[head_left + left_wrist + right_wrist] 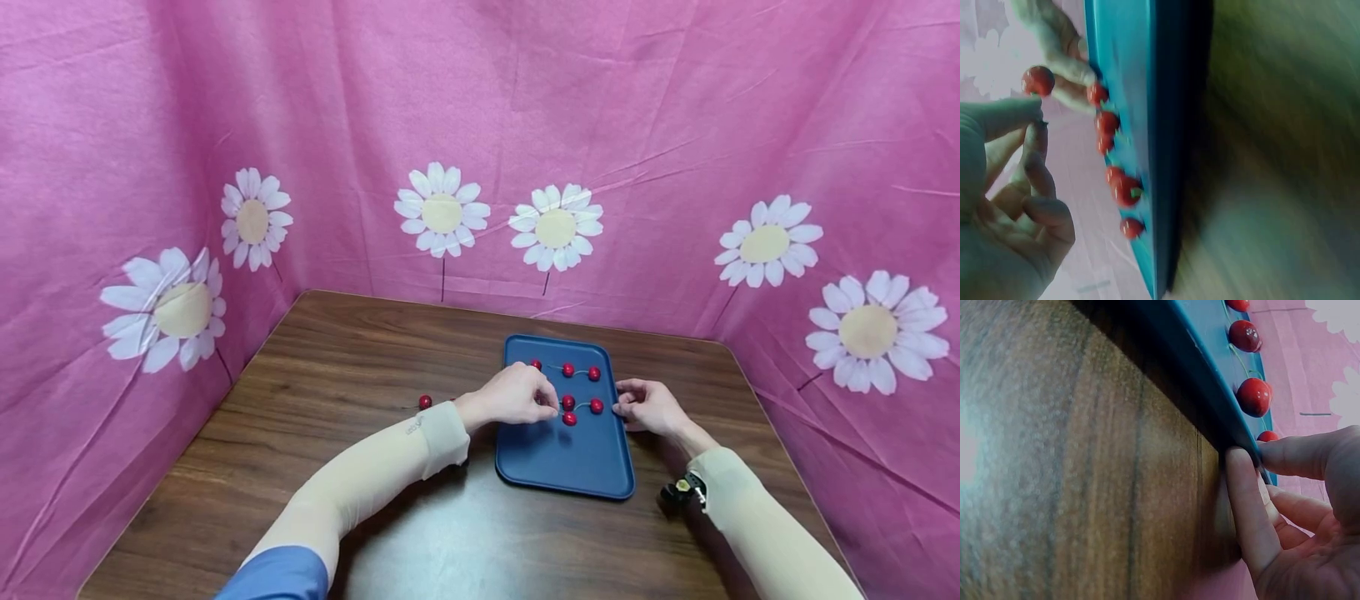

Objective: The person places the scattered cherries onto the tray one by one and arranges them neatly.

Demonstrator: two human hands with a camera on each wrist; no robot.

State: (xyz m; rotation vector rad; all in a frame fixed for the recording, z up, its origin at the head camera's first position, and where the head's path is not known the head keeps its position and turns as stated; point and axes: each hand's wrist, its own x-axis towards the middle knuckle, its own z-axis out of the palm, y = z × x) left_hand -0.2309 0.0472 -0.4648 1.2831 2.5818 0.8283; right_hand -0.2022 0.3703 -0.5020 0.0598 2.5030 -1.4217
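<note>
My left hand (pixel 519 395) is over the blue tray (pixel 562 475), pinching a red cherry (pixel 1038 81) by its stem between thumb and fingertip. That cherry hangs above the tray floor in the head view. Several other cherries lie on the tray, among them a cherry (pixel 594 373) near the far right corner and a cherry (pixel 596 406) by the right rim. My right hand (pixel 651 407) grips the tray's right rim, with the rim between thumb and fingers in the right wrist view. Part of the tray is hidden behind my left hand.
On the wooden table (pixel 360 358), left of the tray, lies a cherry (pixel 425 402); my left forearm partly covers the area beside it. A pink cloth (pixel 480 100) with printed daisies hangs around the table's back and sides.
</note>
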